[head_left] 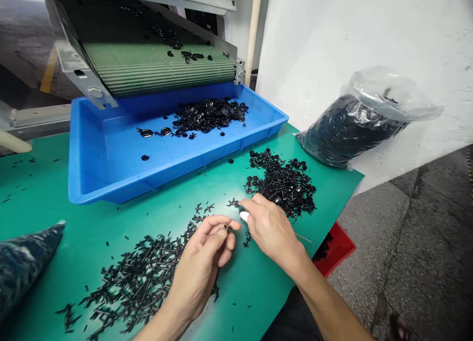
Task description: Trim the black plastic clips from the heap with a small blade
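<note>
My left hand (201, 262) is raised over the green tabletop, thumb and index finger pinching a small dark part (228, 227), mostly hidden by the fingers. Closed and palm down, my right hand (269, 225) has a white end (244, 216) showing at its fingers and a thin metal shaft (304, 238) behind it; these line up like one slim tool, its middle covered. A black branched plastic piece (232, 202) lies at the right index fingertip. Beneath and left of my left hand spreads a pile of black branched pieces (142, 277). Beyond my right hand is a heap of small black round parts with stems (283, 181).
A blue tray (177, 171) holding black parts stands under the end of a green conveyor belt (158, 67). A filled clear bag (351, 124) leans at the white wall. Another bag (25, 267) lies at left. A red bin (340, 250) sits below the table's right edge.
</note>
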### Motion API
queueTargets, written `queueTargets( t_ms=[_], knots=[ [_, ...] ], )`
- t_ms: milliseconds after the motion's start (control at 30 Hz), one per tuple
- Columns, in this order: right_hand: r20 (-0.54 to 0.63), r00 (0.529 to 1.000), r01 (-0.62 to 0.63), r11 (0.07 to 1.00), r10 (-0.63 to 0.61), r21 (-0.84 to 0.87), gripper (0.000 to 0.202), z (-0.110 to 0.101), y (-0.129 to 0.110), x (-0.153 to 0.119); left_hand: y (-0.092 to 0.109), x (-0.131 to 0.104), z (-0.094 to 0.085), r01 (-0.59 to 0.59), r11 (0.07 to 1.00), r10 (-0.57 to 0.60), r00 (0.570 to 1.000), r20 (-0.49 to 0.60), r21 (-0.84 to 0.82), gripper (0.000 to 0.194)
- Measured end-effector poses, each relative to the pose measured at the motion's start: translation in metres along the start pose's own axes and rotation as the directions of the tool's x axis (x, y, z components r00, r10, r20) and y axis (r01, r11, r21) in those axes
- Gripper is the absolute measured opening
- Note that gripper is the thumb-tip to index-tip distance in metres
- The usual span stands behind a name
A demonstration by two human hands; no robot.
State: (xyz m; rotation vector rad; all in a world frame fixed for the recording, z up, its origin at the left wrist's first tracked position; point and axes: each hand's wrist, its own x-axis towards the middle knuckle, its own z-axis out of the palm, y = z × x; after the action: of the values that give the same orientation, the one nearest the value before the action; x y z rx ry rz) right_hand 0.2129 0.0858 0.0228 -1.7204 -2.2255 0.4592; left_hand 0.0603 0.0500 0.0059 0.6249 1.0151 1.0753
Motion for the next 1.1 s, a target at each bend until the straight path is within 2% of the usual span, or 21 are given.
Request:
queueTargets(
  t_ms=[133, 233, 333, 433, 533, 633, 733, 867, 1000, 1100],
  knots=[
    [0.009, 1.0, -0.008, 1.0, 0.009, -0.018, 0.026, 0.004, 0.0, 0.006, 0.005, 0.0, 0.002, 0.047, 0.997, -0.048, 0.999, -0.018, -0.055, 0.016],
    [-0.015, 1.0, -0.011, 1.0, 0.011, 0.004, 0.028, 0.004, 0.003, -0.001, 0.005, 0.001, 0.001, 0.057, 0.997, -0.057, 0.998, -0.002, 0.041, 0.027],
    [-0.065, 0.998, 0.004, 0.987, 0.006, 0.164, 0.028, 0.0, -0.001, -0.013, 0.001, 0.001, 0.0, 0.041, 0.99, -0.039, 0.999, -0.018, 0.135, 0.027],
    [-0.11, 0.994, 0.029, 0.939, 0.009, 0.342, 0.026, -0.006, -0.013, -0.026, -0.004, 0.0, 0.0, 0.033, 0.994, -0.037, 0.999, 0.038, 0.105, 0.027],
    [-0.052, 0.998, 0.056, 0.924, -0.039, 0.378, 0.032, -0.011, -0.024, -0.037, -0.006, -0.001, 0.001, 0.043, 0.999, -0.044, 0.994, 0.103, 0.02, 0.027],
    [-0.002, 0.995, 0.094, 0.906, -0.102, 0.413, 0.049, -0.013, -0.024, -0.046, -0.007, -0.002, 0.0, 0.045, 0.999, -0.043, 0.995, 0.085, -0.015, 0.028],
    [-0.068, 0.995, 0.096, 0.938, -0.078, 0.334, 0.059, -0.009, -0.016, -0.053, -0.007, -0.002, -0.001, 0.053, 0.999, -0.054, 0.997, 0.051, 0.013, 0.029],
    [-0.083, 0.997, 0.023, 0.99, -0.012, 0.137, 0.043, 0.0, -0.008, -0.061, -0.011, -0.002, -0.004, 0.027, 0.996, -0.029, 0.999, 0.017, 0.089, 0.031],
    [-0.06, 0.995, 0.088, 0.992, -0.082, 0.09, 0.031, 0.004, -0.011, -0.064, -0.013, -0.002, -0.005, 0.016, 0.992, -0.021, 0.999, 0.032, 0.125, 0.032],
    [-0.086, 0.993, 0.082, 0.996, -0.079, 0.031, 0.029, 0.005, -0.014, -0.064, -0.014, -0.003, -0.006, -0.01, 0.983, 0.002, 0.999, 0.041, 0.185, 0.032]
  ],
)
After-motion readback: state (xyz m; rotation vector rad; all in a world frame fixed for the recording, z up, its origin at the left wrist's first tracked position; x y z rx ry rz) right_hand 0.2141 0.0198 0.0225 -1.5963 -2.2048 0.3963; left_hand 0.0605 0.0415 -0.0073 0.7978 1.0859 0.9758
